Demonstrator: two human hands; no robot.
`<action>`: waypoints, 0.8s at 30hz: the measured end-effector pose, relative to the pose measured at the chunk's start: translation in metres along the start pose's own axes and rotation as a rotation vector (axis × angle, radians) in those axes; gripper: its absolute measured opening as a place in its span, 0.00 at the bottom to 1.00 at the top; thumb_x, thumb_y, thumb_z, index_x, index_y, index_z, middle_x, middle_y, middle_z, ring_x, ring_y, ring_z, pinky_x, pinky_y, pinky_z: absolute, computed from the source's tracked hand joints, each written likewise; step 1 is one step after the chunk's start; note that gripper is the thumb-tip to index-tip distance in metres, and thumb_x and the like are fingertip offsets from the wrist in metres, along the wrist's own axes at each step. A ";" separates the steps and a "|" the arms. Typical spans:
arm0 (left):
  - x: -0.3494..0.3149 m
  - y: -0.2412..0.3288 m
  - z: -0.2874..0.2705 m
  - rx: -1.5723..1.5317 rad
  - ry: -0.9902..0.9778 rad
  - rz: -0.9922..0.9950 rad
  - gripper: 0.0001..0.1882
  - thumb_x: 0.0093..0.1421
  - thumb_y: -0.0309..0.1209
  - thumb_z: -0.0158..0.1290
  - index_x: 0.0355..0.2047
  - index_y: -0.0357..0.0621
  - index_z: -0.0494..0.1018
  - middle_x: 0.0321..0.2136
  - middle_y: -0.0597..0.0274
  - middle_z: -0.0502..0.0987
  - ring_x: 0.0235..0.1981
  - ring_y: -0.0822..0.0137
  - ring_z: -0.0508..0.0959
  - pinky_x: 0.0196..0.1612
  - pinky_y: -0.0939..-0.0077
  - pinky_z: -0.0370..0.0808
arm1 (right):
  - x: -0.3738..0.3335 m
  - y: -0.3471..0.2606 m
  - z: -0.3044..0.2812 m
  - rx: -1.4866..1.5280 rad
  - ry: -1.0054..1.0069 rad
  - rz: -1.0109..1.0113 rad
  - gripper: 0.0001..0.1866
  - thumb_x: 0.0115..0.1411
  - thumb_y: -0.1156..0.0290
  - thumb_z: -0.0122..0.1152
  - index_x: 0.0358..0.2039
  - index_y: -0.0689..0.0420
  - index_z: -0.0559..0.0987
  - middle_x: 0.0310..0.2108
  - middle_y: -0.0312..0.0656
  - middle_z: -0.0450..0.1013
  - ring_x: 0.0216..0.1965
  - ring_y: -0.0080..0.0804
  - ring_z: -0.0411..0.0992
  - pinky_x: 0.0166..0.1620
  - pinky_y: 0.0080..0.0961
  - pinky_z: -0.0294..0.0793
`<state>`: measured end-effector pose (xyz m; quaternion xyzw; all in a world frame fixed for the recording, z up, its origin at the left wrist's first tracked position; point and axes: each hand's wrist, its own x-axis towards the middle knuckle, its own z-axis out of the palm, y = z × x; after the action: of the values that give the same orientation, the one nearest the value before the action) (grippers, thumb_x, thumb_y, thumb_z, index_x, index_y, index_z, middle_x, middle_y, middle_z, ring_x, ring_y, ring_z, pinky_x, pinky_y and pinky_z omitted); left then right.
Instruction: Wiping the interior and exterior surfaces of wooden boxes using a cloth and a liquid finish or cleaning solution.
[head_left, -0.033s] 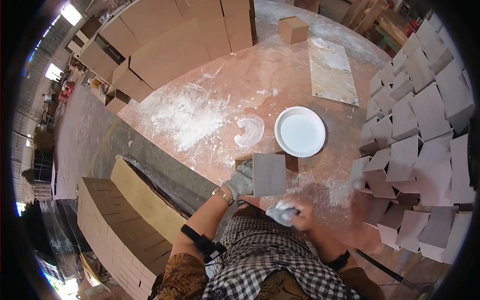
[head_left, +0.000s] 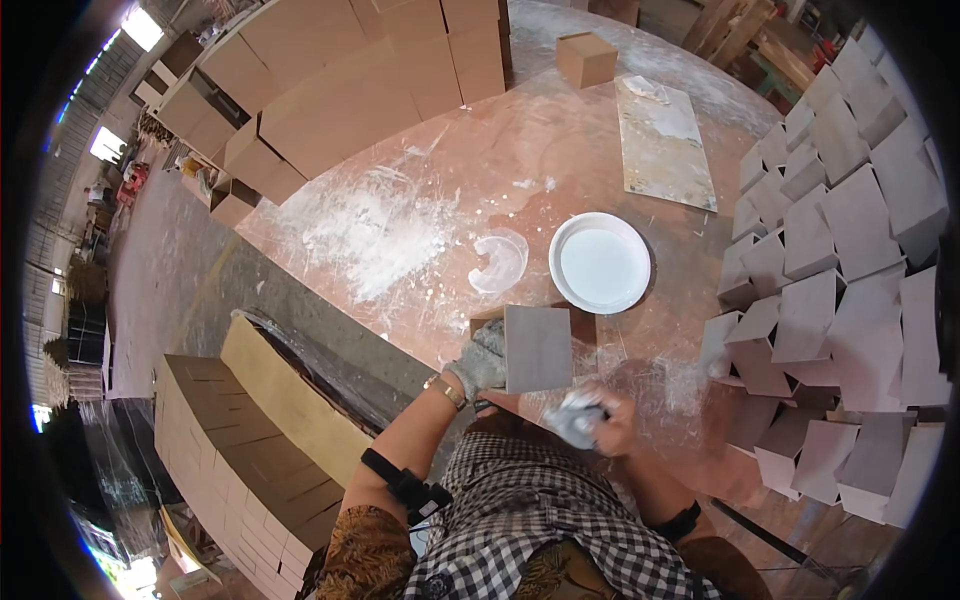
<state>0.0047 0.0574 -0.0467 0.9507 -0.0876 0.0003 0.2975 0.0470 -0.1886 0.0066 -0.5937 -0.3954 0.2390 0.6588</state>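
Reddish surface (head_left: 520, 150) streaked with white powder (head_left: 375, 232); brown boxes (head_left: 345, 90) stacked at far left, pale grey boxes (head_left: 835, 240) piled along right. And here, grey-faced box (head_left: 538, 348) being gripped at its left side by gloved left hand (head_left: 483, 358). Grey pad (head_left: 573, 420) (blurred, exact kind hard to tell) clutched in bare right hand (head_left: 616, 425), near box but apart. White basin (head_left: 556, 264), filled with whitish liquid (head_left: 605, 263), seen just beyond box.
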 end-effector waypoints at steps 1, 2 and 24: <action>0.001 -0.003 0.002 -0.013 0.002 0.016 0.28 0.53 0.47 0.48 0.49 0.42 0.66 0.47 0.47 0.69 0.49 0.52 0.68 0.51 0.62 0.65 | 0.000 0.003 -0.005 0.274 0.171 0.104 0.11 0.44 0.78 0.55 0.31 0.63 0.75 0.33 0.44 0.74 0.35 0.33 0.73 0.41 0.28 0.71; -0.001 -0.008 0.005 -0.010 0.005 0.018 0.28 0.53 0.47 0.48 0.49 0.42 0.66 0.47 0.47 0.69 0.49 0.52 0.68 0.51 0.62 0.65 | 0.001 0.004 -0.010 0.549 0.340 0.207 0.13 0.46 0.75 0.55 0.35 0.62 0.75 0.35 0.43 0.73 0.36 0.32 0.73 0.43 0.28 0.71; -0.001 0.013 -0.005 -0.043 -0.180 -0.374 0.24 0.53 0.45 0.50 0.47 0.45 0.69 0.45 0.51 0.71 0.45 0.54 0.72 0.47 0.65 0.69 | 0.007 0.021 -0.021 1.181 0.603 0.579 0.21 0.58 0.60 0.46 0.48 0.59 0.70 0.44 0.43 0.71 0.45 0.36 0.70 0.49 0.33 0.70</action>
<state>0.0017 0.0502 -0.0357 0.9400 0.0644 -0.1419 0.3036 0.0716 -0.1918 -0.0119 -0.2598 0.1718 0.4032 0.8605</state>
